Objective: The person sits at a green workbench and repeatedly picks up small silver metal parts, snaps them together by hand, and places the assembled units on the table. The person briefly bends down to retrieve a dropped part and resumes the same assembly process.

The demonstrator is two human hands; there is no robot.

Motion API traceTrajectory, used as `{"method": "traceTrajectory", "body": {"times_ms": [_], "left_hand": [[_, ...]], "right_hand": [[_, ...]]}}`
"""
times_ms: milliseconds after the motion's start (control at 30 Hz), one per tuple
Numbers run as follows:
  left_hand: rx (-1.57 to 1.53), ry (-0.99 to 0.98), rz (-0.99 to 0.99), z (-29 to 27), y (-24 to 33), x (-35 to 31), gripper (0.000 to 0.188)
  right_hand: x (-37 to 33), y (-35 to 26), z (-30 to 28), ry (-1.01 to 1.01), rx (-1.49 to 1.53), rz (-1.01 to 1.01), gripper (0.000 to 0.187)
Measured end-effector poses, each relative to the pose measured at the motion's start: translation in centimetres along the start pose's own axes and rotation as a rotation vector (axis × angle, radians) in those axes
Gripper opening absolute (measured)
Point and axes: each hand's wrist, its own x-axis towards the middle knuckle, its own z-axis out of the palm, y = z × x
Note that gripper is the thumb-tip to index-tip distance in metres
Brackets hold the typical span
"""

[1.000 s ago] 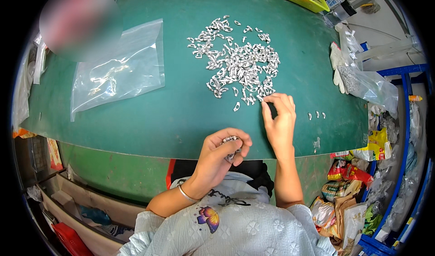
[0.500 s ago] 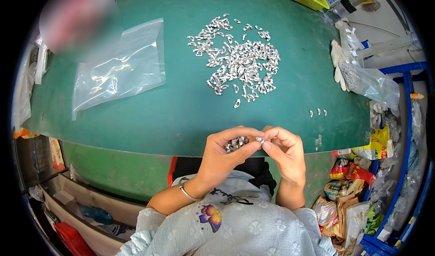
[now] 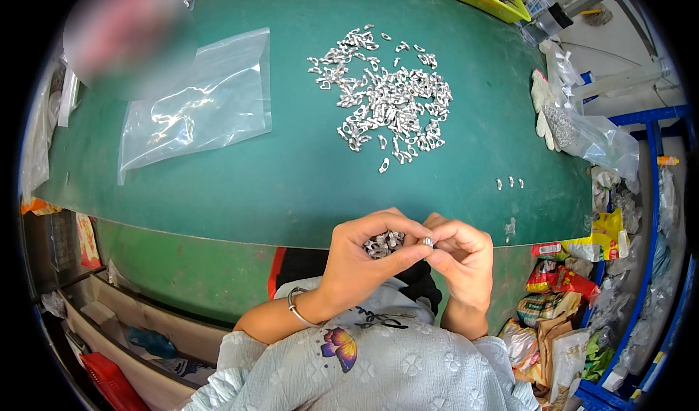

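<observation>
Several small silver metal clasps (image 3: 384, 245) lie cupped in my left hand (image 3: 357, 254), which is closed around them. Between the tips of my left thumb and forefinger is one more small silver metal piece (image 3: 429, 243). My right hand (image 3: 464, 259) pinches at that same piece from the other side, its thumb and fingertips touching it. Both hands are over the table's near edge. A loose pile of the same silver clasps (image 3: 397, 101) is spread on the green table (image 3: 306, 185) beyond my hands.
A clear plastic bag (image 3: 200, 112) lies flat at the left. Three small silver pieces (image 3: 510, 182) sit apart at the right. White gloves (image 3: 542, 105) and a bag of small grey parts (image 3: 593, 138) are by the right edge. A yellow-green basket (image 3: 488, 0) stands far right.
My hands have shifted slightly right and down, staying together at the small metal piece. The view has moved a little; the pile on the table looks the same.
</observation>
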Motion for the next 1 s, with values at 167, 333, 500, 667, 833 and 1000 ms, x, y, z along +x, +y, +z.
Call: {"method": "traceTrajectory", "body": {"times_ms": [167, 333, 500, 667, 833, 1000], "left_hand": [[-0.013, -0.003, 0.081, 0.2, -0.3, -0.1, 0.015], [-0.009, -0.009, 0.107, 0.3, 0.1, -0.2, 0.016], [0.033, -0.038, 0.142, 0.8, 0.9, 0.0, 0.015], [0.043, -0.067, 0.167, 1.2, 1.3, 0.2, 0.015], [0.026, -0.089, 0.186, 1.5, 1.3, 0.2, 0.015], [0.047, -0.087, 0.175, 1.4, 1.4, 0.2, 0.015]], "right_hand": [[0.0, -0.2, 0.1, -0.013, 0.007, -0.024, 0.011], [0.0, -0.2, 0.1, -0.023, 0.024, -0.060, 0.012], [-0.2, -0.4, 0.0, -0.006, 0.043, -0.107, 0.016], [-0.4, -0.8, -0.2, 0.014, -0.011, -0.158, 0.020], [-0.6, -0.8, -0.2, 0.031, -0.011, -0.184, 0.021], [-0.6, -0.8, -0.1, 0.013, 0.007, -0.195, 0.015]]}}
